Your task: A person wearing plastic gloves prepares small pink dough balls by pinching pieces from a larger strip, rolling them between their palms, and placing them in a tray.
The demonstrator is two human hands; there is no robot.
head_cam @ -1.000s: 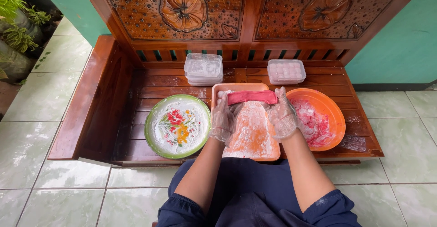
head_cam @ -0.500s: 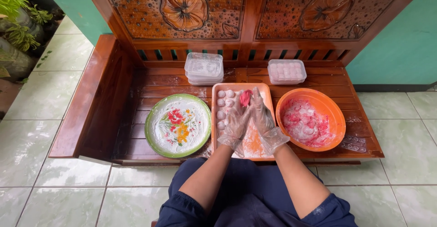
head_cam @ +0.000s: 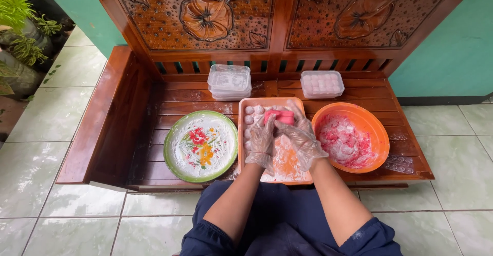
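Dough work is mid-shaping — my gloved left hand point(head_cam: 262, 142) and right hand point(head_cam: 300, 138) both close on the pink dough piece point(head_cam: 280, 116) over the floured orange tray point(head_cam: 245, 148). Next, I judge, careful pinching — light pressure only.

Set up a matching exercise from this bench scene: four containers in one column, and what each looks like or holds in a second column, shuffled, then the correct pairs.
Things:
1. round plate
2. orange bowl
3. rectangular tray
4. stack of clear boxes

Descriptions:
A. holds floured pink pieces
B. sits at the back left of the bench, lids on
C. green rim, flower pattern, dusted white
D. lies under both gloved hands, white balls along its left edge

Pairs: 1-C, 2-A, 3-D, 4-B
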